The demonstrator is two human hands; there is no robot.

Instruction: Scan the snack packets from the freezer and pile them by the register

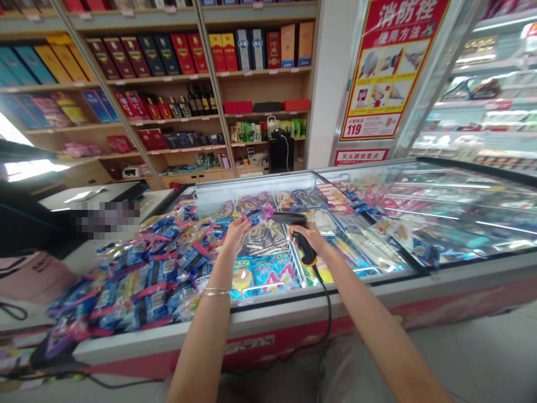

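Observation:
My left hand [238,234] pinches a small blue and purple packet [257,216] above the glass-topped freezer [377,288]. Just right of it, my right hand [309,236] is wrapped round the handle of a black barcode scanner [302,240], whose head points left at the packet. From the scanner's yellow-ringed base a black cable [328,310] hangs over the freezer's front edge. A large heap of similar blue and pink packets [157,274] lies on the freezer's left part, left of my left hand.
A pink bag [36,277] stands at the far left, near a counter [75,196] with paper on it. Behind the freezer rise shelves [168,78] of boxes and bottles. A red sign [377,73] hangs on the wall; a refrigerated display [486,106] is at the right.

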